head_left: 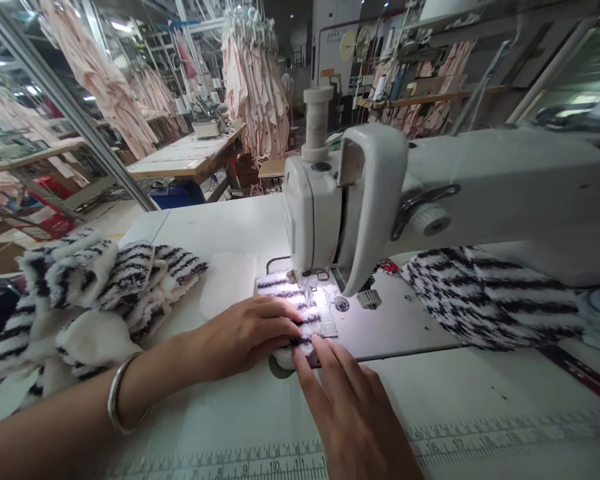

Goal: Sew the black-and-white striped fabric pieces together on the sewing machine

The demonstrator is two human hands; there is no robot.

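Observation:
A small piece of black-and-white striped plush fabric lies under the lit needle area of a white sewing machine. My left hand, with a silver bangle at the wrist, rests on the left part of the fabric, its fingers stretched flat on top. At the front edge of the same piece, my right hand touches it with extended, slightly parted fingertips. The presser foot partly hides the stitching spot. A plain white fabric piece lies left of the needle, behind my left hand.
Crumpled striped plush pieces are heaped at the left. More striped plush is stacked beneath the machine arm. A printed ruler scale runs along the table's front. Beyond stand another worktable and hanging pink garments.

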